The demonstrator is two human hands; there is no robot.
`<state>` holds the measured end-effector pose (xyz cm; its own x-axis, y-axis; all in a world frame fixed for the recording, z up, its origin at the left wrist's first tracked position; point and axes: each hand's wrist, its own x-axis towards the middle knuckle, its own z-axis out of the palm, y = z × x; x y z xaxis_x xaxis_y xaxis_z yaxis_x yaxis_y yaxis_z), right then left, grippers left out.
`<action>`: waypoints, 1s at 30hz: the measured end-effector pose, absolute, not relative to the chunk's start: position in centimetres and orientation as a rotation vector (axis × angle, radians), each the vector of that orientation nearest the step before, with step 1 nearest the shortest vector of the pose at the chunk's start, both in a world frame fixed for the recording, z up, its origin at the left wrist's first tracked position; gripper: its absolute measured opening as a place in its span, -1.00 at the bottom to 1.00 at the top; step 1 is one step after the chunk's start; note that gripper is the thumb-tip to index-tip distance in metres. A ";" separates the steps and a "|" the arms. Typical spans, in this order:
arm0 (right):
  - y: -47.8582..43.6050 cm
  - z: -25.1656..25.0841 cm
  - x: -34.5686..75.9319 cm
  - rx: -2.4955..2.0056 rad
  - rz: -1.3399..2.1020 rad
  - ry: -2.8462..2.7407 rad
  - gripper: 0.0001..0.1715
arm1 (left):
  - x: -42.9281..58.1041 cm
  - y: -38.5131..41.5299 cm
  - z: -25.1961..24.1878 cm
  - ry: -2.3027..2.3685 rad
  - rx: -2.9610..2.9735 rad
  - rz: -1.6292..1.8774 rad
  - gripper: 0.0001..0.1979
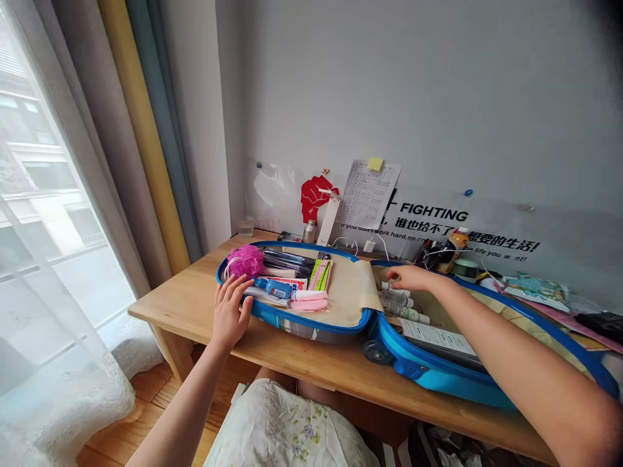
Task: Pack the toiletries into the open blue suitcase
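We sat at a light wooden desk (185, 301) set against a grey wall (438, 97), with a sheer white curtain (48, 259) to our left. An open blue hard-shell suitcase (311, 324) lay flat on the desk. Its two halves sat side by side, so its long axis ran left to right along the desk, and a black wheel (372, 351) at the hinge pointed toward us.

Our left hand (230, 314) rested open, fingers spread, on the near rim of the left half. It was just beside a fluffy pink bath pouf (246, 261) and a blue-capped white tube (272, 287).

Our right hand (413, 277) lay palm down in the right half, on a row of slim white bottles (402, 305). These lay on their sides, lengthwise across the case. We could not tell whether its fingers gripped one.
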<state>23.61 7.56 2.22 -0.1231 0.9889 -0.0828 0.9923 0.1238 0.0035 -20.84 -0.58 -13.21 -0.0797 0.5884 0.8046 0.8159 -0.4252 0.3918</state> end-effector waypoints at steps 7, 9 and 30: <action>6.5 -1.6 25.6 1.998 -0.059 2.163 -0.71 | -20.7 -0.6 -13.0 -1.541 -1.955 -1.505 -0.61; 6.5 -1.7 25.3 2.002 -0.031 2.136 -0.75 | -20.7 -0.7 -13.0 -1.543 -1.960 -1.496 -0.61; 9.5 2.9 5.3 1.790 -0.101 2.632 -0.59 | -20.7 -0.8 -12.9 -1.566 -1.994 -1.514 -0.61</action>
<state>5.30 9.52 2.92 -0.3676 0.9300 0.0001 0.9272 0.3665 -0.0770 -20.71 -0.77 -12.87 -0.0786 0.6139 0.7855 0.8056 -0.4249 0.4128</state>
